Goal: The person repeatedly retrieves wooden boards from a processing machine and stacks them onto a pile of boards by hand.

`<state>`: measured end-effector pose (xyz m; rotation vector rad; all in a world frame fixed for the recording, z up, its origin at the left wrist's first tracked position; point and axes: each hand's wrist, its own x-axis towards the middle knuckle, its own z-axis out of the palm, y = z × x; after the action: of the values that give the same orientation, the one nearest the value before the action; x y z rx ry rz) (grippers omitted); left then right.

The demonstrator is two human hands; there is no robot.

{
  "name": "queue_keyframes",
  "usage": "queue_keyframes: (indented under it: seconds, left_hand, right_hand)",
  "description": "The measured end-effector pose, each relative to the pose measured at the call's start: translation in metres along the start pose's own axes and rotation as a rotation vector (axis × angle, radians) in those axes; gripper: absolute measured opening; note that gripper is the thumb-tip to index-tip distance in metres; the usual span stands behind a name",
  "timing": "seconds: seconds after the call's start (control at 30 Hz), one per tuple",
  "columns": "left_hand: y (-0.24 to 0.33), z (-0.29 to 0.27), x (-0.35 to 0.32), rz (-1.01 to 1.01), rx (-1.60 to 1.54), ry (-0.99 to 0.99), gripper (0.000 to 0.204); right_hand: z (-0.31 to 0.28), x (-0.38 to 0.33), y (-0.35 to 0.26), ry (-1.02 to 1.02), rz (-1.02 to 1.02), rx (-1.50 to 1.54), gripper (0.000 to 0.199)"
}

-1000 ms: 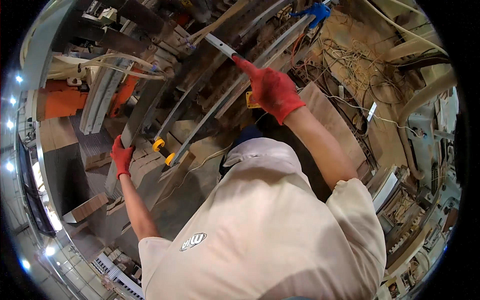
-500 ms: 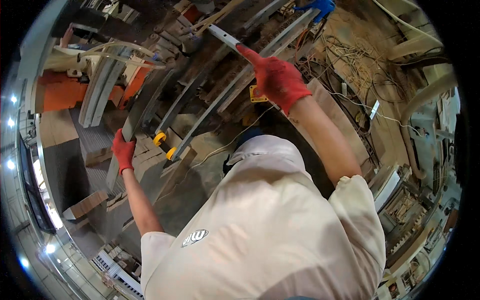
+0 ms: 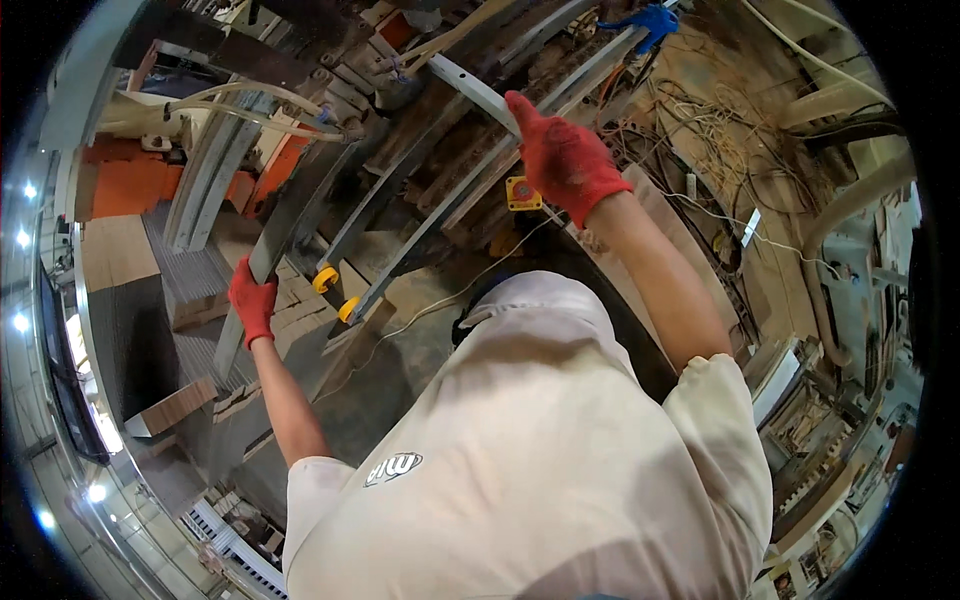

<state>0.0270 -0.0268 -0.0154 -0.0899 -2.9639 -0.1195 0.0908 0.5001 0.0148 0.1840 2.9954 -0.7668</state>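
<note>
My left hand, in a red glove, is closed around a long flat grey strip that slants up and away from it. My right hand, in a matching glove, is closed at the near end of a pale metal bar with small holes. Its fingers are partly hidden, and one digit points up along the bar. Below the bar, a long metal rail runs diagonally between my hands. Yellow rollers sit near the rails' lower ends.
A yellow box with a red button lies just below my right hand. Tangled cables spread over the right side. Stacked boards stand at the left near an orange machine part. A blue tool-like object is at the far end.
My right hand has moved a little to the right, and more of the holed bar shows. My left hand has shifted only slightly and still holds the strip.
</note>
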Motion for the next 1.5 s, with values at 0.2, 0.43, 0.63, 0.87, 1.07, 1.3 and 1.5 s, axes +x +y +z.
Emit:
queue_keyframes:
  seconds: [0.2,0.43,0.63,0.87,1.07,1.3,1.5]
  left_hand:
    - [-0.009,0.002,-0.001,0.010,0.036,0.028,0.043]
    - [-0.009,0.005,0.000,0.027,0.062,0.034,0.043]
    - [-0.016,0.006,0.000,-0.001,0.050,-0.008,0.045]
    - [-0.016,0.019,0.001,0.010,0.075,0.044,0.052]
    - [-0.028,0.013,0.001,-0.058,0.094,-0.010,0.052]
    - [-0.011,-0.004,-0.001,-0.112,0.195,-0.135,0.069]
    - [-0.027,-0.013,-0.013,-0.112,0.208,-0.157,0.077]
  right_hand:
    - [-0.005,0.000,-0.005,-0.085,0.052,0.058,0.064]
    - [-0.012,0.002,-0.009,-0.135,0.094,0.069,0.076]
    - [-0.020,0.002,-0.014,-0.162,0.092,0.083,0.065]
    - [-0.008,0.002,-0.002,-0.125,0.092,0.117,0.049]
    - [-0.006,0.004,-0.006,-0.096,0.060,0.066,0.044]
    - [-0.004,0.002,-0.005,-0.065,-0.010,0.024,0.044]
    - [-0.002,-0.008,0.001,0.005,-0.072,0.036,0.054]
